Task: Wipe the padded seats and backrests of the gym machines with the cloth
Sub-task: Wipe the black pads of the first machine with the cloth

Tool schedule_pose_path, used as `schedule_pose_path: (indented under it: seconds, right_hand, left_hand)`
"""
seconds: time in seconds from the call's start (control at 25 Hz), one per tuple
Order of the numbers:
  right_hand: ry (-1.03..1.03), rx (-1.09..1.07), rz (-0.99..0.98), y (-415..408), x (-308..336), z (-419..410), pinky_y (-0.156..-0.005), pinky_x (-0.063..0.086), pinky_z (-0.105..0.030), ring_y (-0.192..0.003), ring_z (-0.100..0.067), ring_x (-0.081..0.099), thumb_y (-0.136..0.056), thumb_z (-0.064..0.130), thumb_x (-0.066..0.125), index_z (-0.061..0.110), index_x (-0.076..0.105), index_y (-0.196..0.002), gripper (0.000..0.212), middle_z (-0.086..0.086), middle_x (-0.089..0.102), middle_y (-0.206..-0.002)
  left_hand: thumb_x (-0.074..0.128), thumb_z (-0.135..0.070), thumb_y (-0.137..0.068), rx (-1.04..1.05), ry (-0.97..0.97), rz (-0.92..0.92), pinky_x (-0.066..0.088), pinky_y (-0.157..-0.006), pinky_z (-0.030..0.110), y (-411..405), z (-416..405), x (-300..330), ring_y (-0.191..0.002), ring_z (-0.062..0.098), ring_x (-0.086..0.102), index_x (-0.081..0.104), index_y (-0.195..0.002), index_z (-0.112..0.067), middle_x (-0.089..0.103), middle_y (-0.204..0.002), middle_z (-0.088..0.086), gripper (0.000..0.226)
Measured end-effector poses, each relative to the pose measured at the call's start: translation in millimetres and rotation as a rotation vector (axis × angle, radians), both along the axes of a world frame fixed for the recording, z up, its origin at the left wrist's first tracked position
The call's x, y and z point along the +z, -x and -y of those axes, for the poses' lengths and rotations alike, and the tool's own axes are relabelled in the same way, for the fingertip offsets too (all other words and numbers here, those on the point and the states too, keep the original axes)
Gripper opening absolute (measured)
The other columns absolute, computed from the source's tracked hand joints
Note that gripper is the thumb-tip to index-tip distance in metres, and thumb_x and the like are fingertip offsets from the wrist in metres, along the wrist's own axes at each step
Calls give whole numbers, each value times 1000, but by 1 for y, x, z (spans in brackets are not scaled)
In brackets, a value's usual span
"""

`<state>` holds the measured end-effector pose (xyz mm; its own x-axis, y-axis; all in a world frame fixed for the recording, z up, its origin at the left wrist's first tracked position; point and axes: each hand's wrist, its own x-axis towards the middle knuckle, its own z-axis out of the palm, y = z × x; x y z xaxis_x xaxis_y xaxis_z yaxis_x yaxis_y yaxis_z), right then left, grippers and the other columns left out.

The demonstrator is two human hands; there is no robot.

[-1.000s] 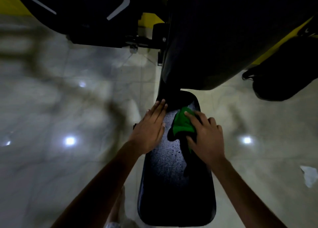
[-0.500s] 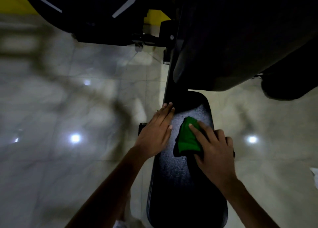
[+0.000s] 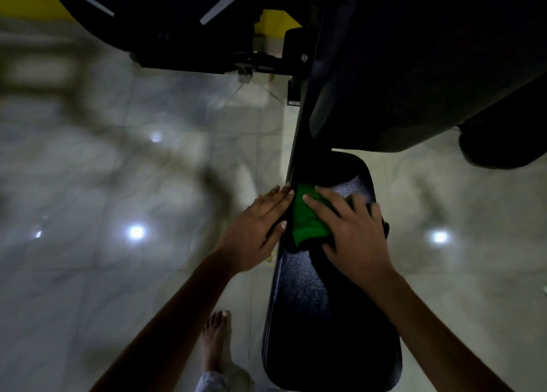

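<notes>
cloth (image 3: pixel 307 220): green, bunched up, sitting on the far half of the padded seat (image 3: pixel 328 302), roughly 12 o'clock from me, over toward the seat's 9 o'clock edge
right hand (image 3: pixel 352 234): flat on top of the cloth, fingers spread and straight, pressing it down, not really clenching it
left hand (image 3: pixel 260 228): fingers straight, resting along the seat's left edge right beside the cloth, holding nothing, just bracing
backrest (image 3: pixel 414 65): big dark pad up at 1 o'clock, overhanging the seat's far end
floor (image 3: pixel 118 184): pale glossy tile, my bare foot (image 3: pixel 216 338) at 7 o'clock
how I'd do it: keep the palm weight even, pull long overlapping strokes toward 6 o'clock, and get into that dark gap under the backrest
watch out: cloth is wadded, so I reckon flattening it covers more pad per pass
</notes>
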<state>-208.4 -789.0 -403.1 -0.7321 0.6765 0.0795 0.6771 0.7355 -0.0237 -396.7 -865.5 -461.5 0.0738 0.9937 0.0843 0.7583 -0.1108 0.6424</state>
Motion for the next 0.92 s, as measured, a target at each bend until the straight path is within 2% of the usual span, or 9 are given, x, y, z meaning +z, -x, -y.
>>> schedule_pose_path:
  seconds: [0.12,0.2,0.32,0.4,0.48,0.68,0.76,0.84,0.92]
  right_hand:
    - [-6,13,39,5,1,-21,-73,42,-40,-96,-32,49,-48,22,82,28,57,-129,85,-2,59,-129]
    - [27,-113,6,19,4,-34,-76,41,-42,-100,-36,52,-53,20,79,29,55,-131,82,-1,57,-132]
    - [52,-128,-14,9,3,9,-81,40,-41,-104,-30,43,-48,24,82,28,54,-132,88,-1,54,-135]
    - [84,-9,26,-12,4,56,-83,36,-40,-101,-27,41,-37,30,84,29,53,-131,99,0,54,-135]
    - [111,79,57,-18,4,65,-81,31,-38,-98,-27,41,-35,32,84,30,52,-131,102,2,54,-134]
    - [94,-141,15,11,3,36,-77,41,-43,-99,-32,45,-47,27,83,28,55,-130,87,-2,55,-132]
    - [110,-70,1,4,4,65,-81,41,-45,-101,-31,44,-43,29,84,29,53,-130,93,-1,53,-133]
    - [148,51,25,-10,8,94,-82,35,-42,-99,-29,44,-40,32,84,31,52,-130,96,2,52,-134]
    - [175,124,68,-14,8,89,-79,33,-39,-97,-27,44,-38,35,84,32,50,-131,99,3,52,-134]
  left_hand:
    - [31,-22,-97,-32,-22,-12,15,-116,22,8,-4,-1,-141,23,25,33,-145,-5,27,-152,3,50]
    - [30,-23,-96,-24,-8,11,13,-114,16,16,-14,-1,-141,23,27,35,-144,-7,28,-152,4,51]
    - [26,-32,-97,-16,1,-33,27,-112,29,25,-41,6,-142,20,26,35,-146,-18,29,-154,0,52]
    - [25,-34,-97,-136,-22,-128,32,-112,40,25,-65,10,-142,21,25,34,-146,-20,28,-154,1,52]
    - [22,-38,-97,-292,-26,-234,32,-112,46,23,-86,11,-143,24,23,33,-146,-20,27,-155,3,54]
    - [22,-38,-96,-364,-52,-310,32,-113,40,18,-96,3,-145,24,18,29,-147,-21,23,-156,3,54]
    - [26,-35,-98,-352,-83,-297,35,-111,43,20,-95,5,-143,25,22,33,-146,-19,27,-155,5,51]
    - [26,-34,-98,-358,-85,-315,36,-109,48,22,-95,6,-143,27,23,35,-146,-18,28,-154,6,51]
    - [23,-36,-98,-364,-63,-342,35,-109,50,20,-93,6,-143,28,21,33,-146,-18,26,-155,6,52]
